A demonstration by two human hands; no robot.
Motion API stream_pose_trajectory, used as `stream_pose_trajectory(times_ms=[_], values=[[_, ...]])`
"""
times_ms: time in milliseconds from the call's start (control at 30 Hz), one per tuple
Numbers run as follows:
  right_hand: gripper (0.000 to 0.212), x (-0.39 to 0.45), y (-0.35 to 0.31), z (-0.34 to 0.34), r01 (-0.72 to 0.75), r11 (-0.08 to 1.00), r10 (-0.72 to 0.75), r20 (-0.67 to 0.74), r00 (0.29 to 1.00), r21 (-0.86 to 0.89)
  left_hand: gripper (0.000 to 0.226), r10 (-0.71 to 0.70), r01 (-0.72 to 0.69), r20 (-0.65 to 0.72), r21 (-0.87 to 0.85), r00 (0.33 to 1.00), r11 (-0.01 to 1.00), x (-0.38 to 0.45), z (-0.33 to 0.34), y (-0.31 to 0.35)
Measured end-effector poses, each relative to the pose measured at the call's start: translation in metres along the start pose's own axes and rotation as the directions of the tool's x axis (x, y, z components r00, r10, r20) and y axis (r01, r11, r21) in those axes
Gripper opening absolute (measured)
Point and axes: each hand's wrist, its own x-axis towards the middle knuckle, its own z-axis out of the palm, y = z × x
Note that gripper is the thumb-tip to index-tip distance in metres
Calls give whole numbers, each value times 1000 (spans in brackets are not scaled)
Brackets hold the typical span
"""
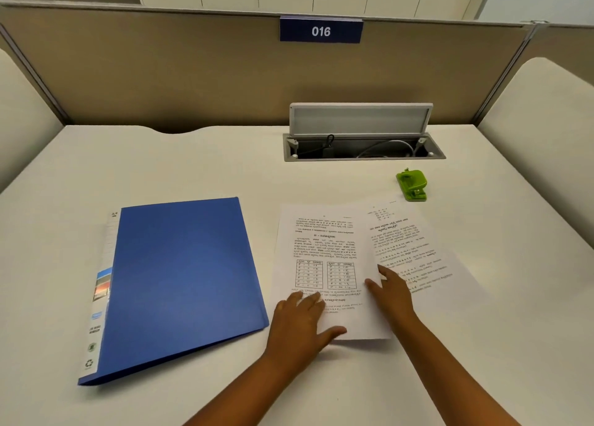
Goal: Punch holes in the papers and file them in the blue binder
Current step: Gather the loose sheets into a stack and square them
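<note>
Two printed sheets lie on the white tabletop (225, 172), side by side and overlapping near the middle. The left paper (318, 249), with two small tables printed on it, lies nearly square to the near edge and on top; the right paper (414, 249) is turned clockwise and runs under it.

The left hand (300, 323) lies flat on the lower left corner of the left paper, fingers spread and straight, thumb out along the sheet's near edge. The right hand (390, 292) rests where the two sheets overlap, fingers loosely extended on the paper's right edge; whether a fingertip is tucked under that edge I cannot tell.

Just left of the papers lies the blue binder (183, 281), closed, its labelled spine (99, 297) facing left, its near right corner almost touching the left wrist. A narrow strip of bare tabletop separates binder and paper.

Beyond the right paper's far corner sits a small green hole punch (412, 184), apart from the sheets. Behind it an open cable tray (363, 149) is sunk into the tabletop, its grey lid (360, 119) raised, cords inside. A beige partition (193, 72) closes the back, carrying a blue plate (321, 30) marked 016. Open tabletop lies to the far left and along the near edge.
</note>
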Motion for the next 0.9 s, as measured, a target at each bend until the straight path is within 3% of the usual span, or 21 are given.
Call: stream_pose_trajectory(times_ms=[100, 200, 300, 367, 400, 467, 567, 700, 767, 833, 900], values=[[41, -5, -8, -2, 31, 998, -31, -3, 1000, 54, 88, -105, 93, -71, -150, 992, 984, 6, -12, -14], [36, -12, -18, -8, 103, 979, -106, 8, 994, 176, 63, -313, 211, -179, -435, 933, 875, 21, -22, -33], [25, -20, -24, -11, 160, 952, -178, 47, 983, 260, 60, -519, 270, -132, -732, 844, 625, 41, -44, -46], [19, -23, -26, -12, 178, 938, -210, 82, 974, 297, 49, -516, 178, -70, -892, 854, 415, 47, -63, -46], [21, -25, -28, -13, 191, 933, -228, 89, 970, 304, 41, -481, 120, -73, -926, 873, 358, 47, -72, -45], [35, -26, -35, -15, 253, 923, -286, 77, 955, 289, 26, -422, 26, -163, -913, 892, 408, 44, -88, -40], [45, -25, -46, -16, 344, 898, -366, 32, 930, 274, 14, -375, -109, -338, -850, 863, 516, 39, -104, -28], [46, -23, -62, -15, 417, 850, -420, -62, 905, 321, 15, -293, -262, -510, -758, 809, 597, 28, -120, -9], [46, -22, -66, -15, 447, 837, -437, -107, 893, 316, 32, -260, -318, -563, -725, 785, 610, 25, -122, -7], [47, -20, -67, -12, 465, 832, -443, -142, 885, 303, 48, -221, -355, -597, -691, 771, 630, 24, -118, -9], [42, -19, -66, -8, 479, 833, -447, -172, 878, 278, 46, -212, -355, -583, -702, 784, 618, 21, -112, -13]])
